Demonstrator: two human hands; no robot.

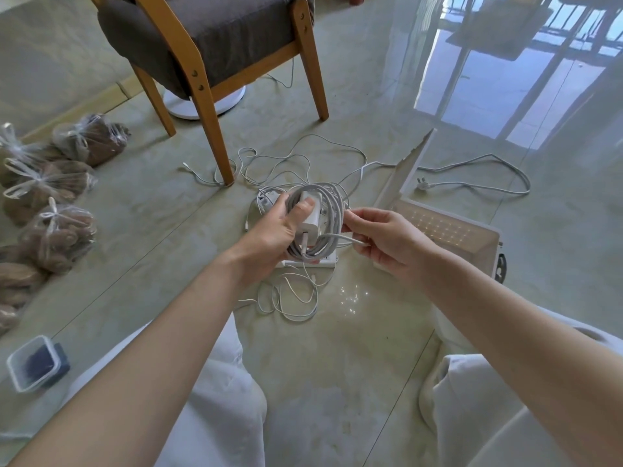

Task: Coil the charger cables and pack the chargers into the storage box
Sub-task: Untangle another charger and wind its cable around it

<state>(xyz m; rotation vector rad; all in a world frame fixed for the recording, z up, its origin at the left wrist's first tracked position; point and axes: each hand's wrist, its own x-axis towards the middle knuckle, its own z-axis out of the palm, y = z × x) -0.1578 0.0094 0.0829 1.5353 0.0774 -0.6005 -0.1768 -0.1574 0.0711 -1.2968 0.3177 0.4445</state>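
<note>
Left hand (276, 230) grips a white charger (312, 215), thumb pressed on its face, fingers curled behind it. The cable (332, 203) is looped in several turns around the charger and the hand, bundle held above the floor (337, 365) at mid-frame. Right hand (384, 244) is just right of the bundle and pinches the cable end (359, 243) between thumb and fingers; the short tail runs from the coil to that pinch.

Storage box (472, 241) sits on the floor right of the hands, open, its lid (406, 170) standing up at the far side. No charger visible in the part of the box that shows.

Under the bundle lies a flat white block (323, 263), partly hidden; cannot tell what it is. Loose white cables (290, 160) are tangled on the floor beyond the hands, near the chair leg, and more loops (296, 298) lie nearer the person. A longer cord with plug (472, 187) lies behind the box.

Wooden chair (209, 35) with a grey cushion is at the far side, a white round base (202, 102) behind it. Tied plastic bags (57, 230) sit along the left edge of the floor, and a small clear container (32, 364) lower left. The person's knees in white trousers (219, 399) are at the near edge.
</note>
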